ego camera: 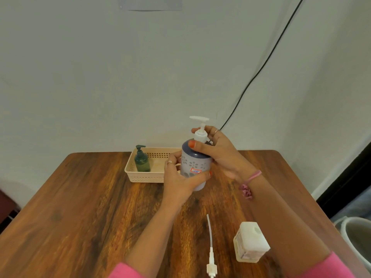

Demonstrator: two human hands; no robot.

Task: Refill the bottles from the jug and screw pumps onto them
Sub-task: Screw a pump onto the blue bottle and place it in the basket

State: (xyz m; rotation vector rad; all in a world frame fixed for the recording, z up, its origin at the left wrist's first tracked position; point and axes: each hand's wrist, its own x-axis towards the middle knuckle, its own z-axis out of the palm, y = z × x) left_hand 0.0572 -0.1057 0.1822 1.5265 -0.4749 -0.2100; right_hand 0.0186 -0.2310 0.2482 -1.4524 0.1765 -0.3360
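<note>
The left hand (pixel 176 177) is wrapped around the lower body of a grey-and-white flowered bottle (pixel 194 163), thumb across its front just below a small red-edged label, holding it upright and lifted above the middle of the wooden table (pixel 80 207). The right hand (pixel 216 151) grips the bottle's top: fingers curl round the collar of the white pump (pixel 200 129) seated in the neck, thumb pressed on the dark shoulder. Behind the bottle, near the table's far edge, a cream basket (pixel 140 177) holds a green pump bottle (pixel 142 160) in its left end. Close to the near edge, a loose white pump with a long dip tube (pixel 210 247) lies flat, and just right of it stands a pale squarish jug (pixel 251 242), uncapped, beside the right forearm
</note>
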